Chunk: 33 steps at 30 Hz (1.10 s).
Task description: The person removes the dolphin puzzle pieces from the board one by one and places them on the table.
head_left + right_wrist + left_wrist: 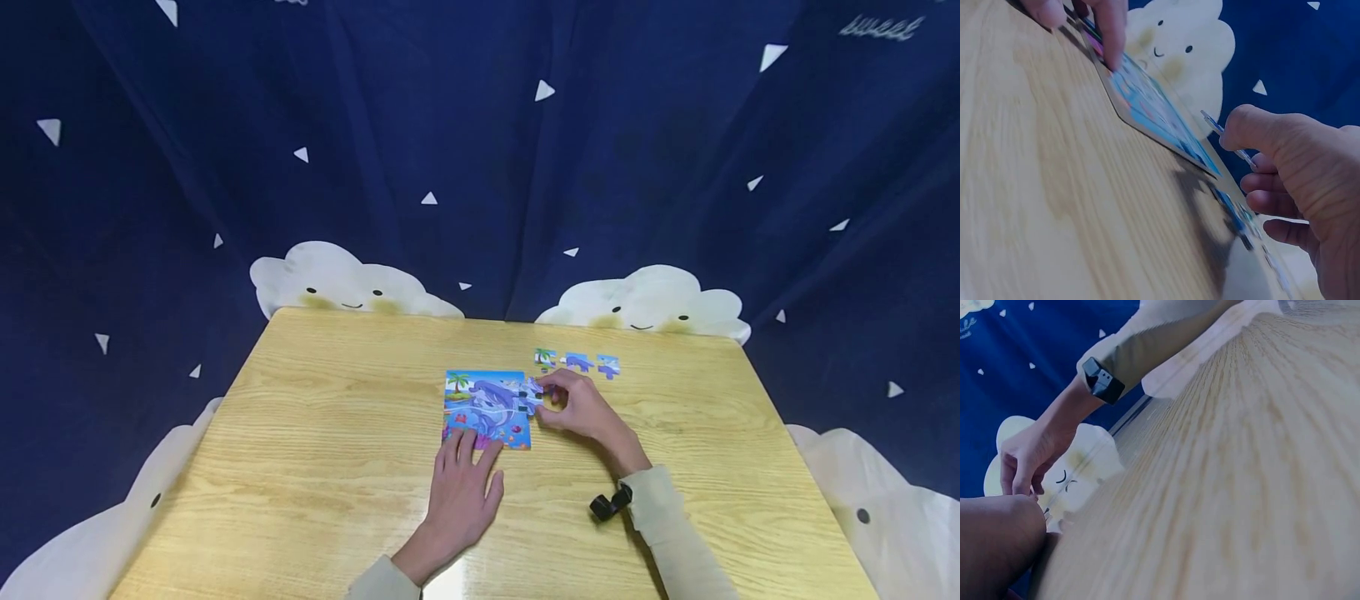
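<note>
A flat dolphin picture card (pixel 487 408) with a palm tree lies on the table. The left hand (pixel 459 496) rests with spread fingers on its lower edge. At the card's right edge the right hand (pixel 581 408) pinches a small puzzle piece (pixel 534 395) between thumb and fingers. In the right wrist view, the piece (pixel 1244 157) is held above the table, apart from the card (pixel 1154 115), and the right hand (pixel 1310 169) has its other fingers curled. The left wrist view shows the right hand (pixel 1032 456) beyond the left arm; the piece is hidden there.
Behind the right hand lie loose puzzle pieces: one with a palm tree (pixel 545 357), one purple and blue (pixel 578 362), and another (pixel 608 366). A black device (pixel 611 503) is strapped to the right wrist. A blue curtain (pixel 480 150) hangs behind the wooden table (pixel 315 467).
</note>
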Motion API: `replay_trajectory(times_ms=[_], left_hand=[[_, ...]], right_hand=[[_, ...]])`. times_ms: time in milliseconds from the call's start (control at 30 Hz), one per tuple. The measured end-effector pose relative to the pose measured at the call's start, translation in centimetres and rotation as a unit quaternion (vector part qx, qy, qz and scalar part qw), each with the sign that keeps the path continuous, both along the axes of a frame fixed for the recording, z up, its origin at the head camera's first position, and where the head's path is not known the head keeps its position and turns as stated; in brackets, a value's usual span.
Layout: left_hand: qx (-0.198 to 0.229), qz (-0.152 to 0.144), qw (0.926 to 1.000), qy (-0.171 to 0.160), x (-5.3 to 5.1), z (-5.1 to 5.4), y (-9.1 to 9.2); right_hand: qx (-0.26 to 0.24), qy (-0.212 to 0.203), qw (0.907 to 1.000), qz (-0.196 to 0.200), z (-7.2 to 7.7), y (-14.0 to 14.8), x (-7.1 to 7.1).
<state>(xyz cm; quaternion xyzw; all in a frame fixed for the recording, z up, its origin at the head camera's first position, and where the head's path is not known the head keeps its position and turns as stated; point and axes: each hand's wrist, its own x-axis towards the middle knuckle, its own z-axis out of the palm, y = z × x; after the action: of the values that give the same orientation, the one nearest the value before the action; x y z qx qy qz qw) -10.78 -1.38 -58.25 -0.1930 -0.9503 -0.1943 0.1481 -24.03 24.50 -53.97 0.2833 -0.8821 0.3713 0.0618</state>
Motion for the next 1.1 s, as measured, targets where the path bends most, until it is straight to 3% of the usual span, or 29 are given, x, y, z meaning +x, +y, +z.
replay_trajectory(times_ms=[400,700,1100], left_hand=[[0.013,0.0,0.9999,-0.002,-0.2,-0.1,0.1],[0.008,0.001,0.9998,-0.02,0.0,0.1,0.1],[0.006,0.002,0.9998,-0.017,0.2,0.0,0.0]], right_hand=[[0.016,0.013,0.9986,-0.049,0.3,4.6,-0.3],[0.052,-0.022,0.9943,-0.09,0.1,7.3,-0.4],[0.072,-0.022,0.9931,-0.09,-1.1,8.3,-1.2]])
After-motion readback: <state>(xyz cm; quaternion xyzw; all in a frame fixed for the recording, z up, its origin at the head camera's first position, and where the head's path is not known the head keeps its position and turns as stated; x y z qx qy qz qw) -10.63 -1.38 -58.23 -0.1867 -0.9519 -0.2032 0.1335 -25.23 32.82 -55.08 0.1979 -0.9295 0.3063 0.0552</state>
